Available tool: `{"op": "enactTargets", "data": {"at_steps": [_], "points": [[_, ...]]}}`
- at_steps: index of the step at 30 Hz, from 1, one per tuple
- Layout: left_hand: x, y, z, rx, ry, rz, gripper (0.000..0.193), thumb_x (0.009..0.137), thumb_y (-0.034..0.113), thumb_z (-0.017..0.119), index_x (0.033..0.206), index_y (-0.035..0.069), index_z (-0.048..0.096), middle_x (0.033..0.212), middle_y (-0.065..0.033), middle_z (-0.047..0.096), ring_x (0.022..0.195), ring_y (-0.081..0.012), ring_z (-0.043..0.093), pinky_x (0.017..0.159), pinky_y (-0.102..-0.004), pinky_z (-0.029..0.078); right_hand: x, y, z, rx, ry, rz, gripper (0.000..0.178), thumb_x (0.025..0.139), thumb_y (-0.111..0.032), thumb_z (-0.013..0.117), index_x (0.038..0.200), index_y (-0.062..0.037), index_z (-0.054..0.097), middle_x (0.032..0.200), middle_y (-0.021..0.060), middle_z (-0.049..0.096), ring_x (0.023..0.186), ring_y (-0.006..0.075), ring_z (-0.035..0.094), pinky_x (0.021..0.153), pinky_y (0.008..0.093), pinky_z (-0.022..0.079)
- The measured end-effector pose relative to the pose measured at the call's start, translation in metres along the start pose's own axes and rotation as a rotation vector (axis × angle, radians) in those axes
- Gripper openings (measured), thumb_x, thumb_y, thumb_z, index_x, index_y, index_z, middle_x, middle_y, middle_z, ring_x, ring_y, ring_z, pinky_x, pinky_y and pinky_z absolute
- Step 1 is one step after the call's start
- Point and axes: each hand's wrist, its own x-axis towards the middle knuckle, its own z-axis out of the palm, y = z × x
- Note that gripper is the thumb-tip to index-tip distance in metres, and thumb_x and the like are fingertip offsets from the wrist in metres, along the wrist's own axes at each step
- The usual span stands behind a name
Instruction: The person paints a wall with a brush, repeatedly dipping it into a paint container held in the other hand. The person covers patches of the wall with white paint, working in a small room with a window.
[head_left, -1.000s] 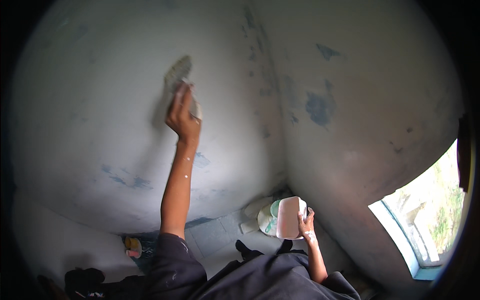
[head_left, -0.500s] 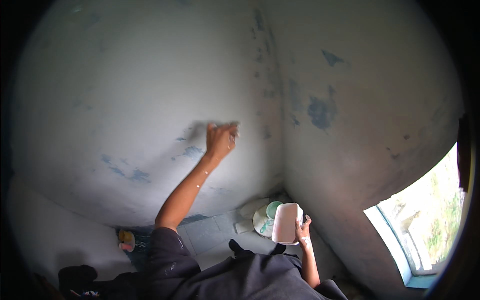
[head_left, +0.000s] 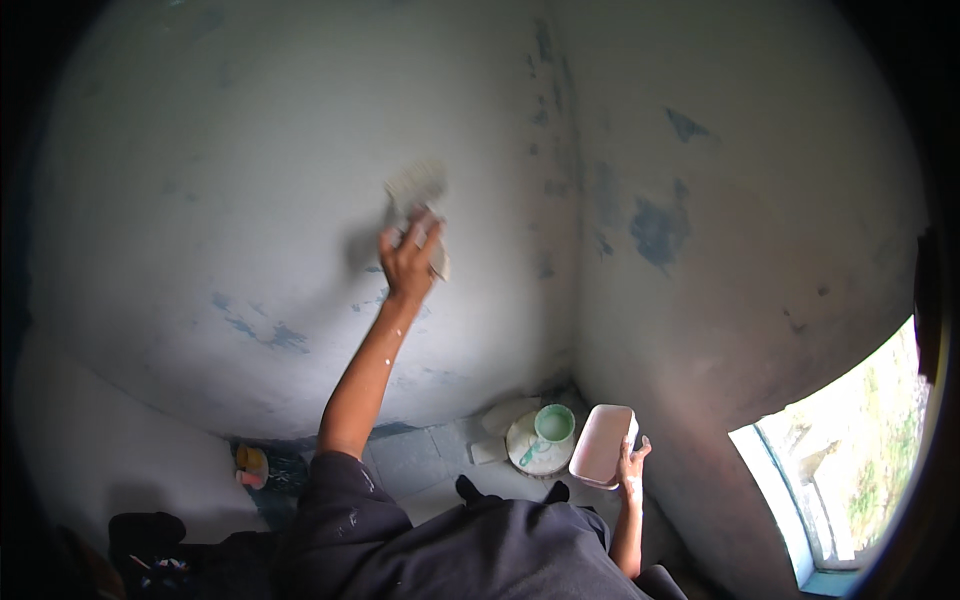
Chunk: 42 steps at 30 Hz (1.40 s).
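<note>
My left hand [head_left: 408, 262] is raised to the pale wall [head_left: 300, 150], its fingers closed round the handle of a wide flat paintbrush [head_left: 415, 185]. The brush's broad, cream-coloured end points up against the wall surface, slightly smeared by motion. Low on the right, my right hand [head_left: 632, 465] grips the edge of a shallow rectangular tray [head_left: 603, 447], pale pinkish inside with a white rim. White smears mark that hand and wrist. Bluish bare patches [head_left: 262, 330] show through the wall left of my left forearm.
Below stands a round whitish lid or bucket top [head_left: 525, 455] bearing a green cup [head_left: 554, 423] and a small green tool. A container with yellow and pink items [head_left: 252, 467] sits at lower left. The adjoining wall [head_left: 740, 270] meets in a corner; a bright window [head_left: 860, 440] opens at right.
My left hand has moved up and left across the wall, turning the brush so its broad end shows. The tray in my right hand has shifted right, uncovering the green cup.
</note>
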Motion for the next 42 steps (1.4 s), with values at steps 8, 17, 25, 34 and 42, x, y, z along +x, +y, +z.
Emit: {"op": "enactTargets", "data": {"at_steps": [8,17,25,34,42], "points": [[-0.061,0.0,-0.015,-0.431,-0.532,-0.183,0.027,0.071,0.01,0.072,0.098,0.013,0.074,0.085,-0.0103,0.072,0.075,-0.0316,0.067,0.071,-0.0414,0.053,0.012,-0.005,-0.009,-0.039,-0.051,-0.076,0.088,0.094,-0.053,0.054,0.145,0.0079,0.015,0.145,0.0404,0.027,0.137,0.0512,0.032,0.112,0.0495,0.031],[0.084,-0.06,-0.157,-0.102,0.56,-0.169,0.023,0.08,-0.003,0.069,0.103,0.001,0.071,0.101,-0.0123,0.073,0.092,-0.0272,0.071,0.081,-0.035,0.053,0.021,0.009,0.001,-0.044,-0.077,-0.16,0.095,0.092,-0.055,0.056,0.146,0.0082,0.009,0.141,0.0421,0.029,0.133,0.0499,0.037,0.11,0.0476,0.032],[-0.033,0.054,-0.043,-0.058,-0.047,0.235,0.031,0.069,0.005,0.071,0.1,0.009,0.071,0.107,-0.0068,0.068,0.101,-0.0205,0.067,0.078,-0.0366,0.047,0.039,0.058,0.023,-0.096,-0.112,-0.213,0.096,0.092,-0.058,0.056,0.148,0.0008,0.006,0.127,0.0427,0.047,0.12,0.0479,0.054,0.103,0.0459,0.041],[0.021,0.047,-0.07,-0.268,-0.399,-0.338,0.031,0.077,0.011,0.07,0.108,0.015,0.072,0.092,-0.011,0.072,0.081,-0.033,0.068,0.071,-0.0408,0.055,0.034,0.038,0.014,-0.121,-0.163,-0.188,0.093,0.092,-0.057,0.056,0.147,0.0009,0.008,0.123,0.043,0.05,0.119,0.0492,0.054,0.104,0.0459,0.041],[0.133,-0.027,-0.159,-0.012,0.727,-0.073,0.031,0.078,-0.003,0.072,0.109,0.0,0.069,0.101,-0.0156,0.072,0.092,-0.0287,0.071,0.081,-0.0368,0.057,0.028,0.017,0.003,-0.064,-0.198,-0.155,0.093,0.092,-0.055,0.056,0.146,0.007,0.013,0.144,0.041,0.029,0.134,0.0505,0.037,0.111,0.0496,0.032]]}}
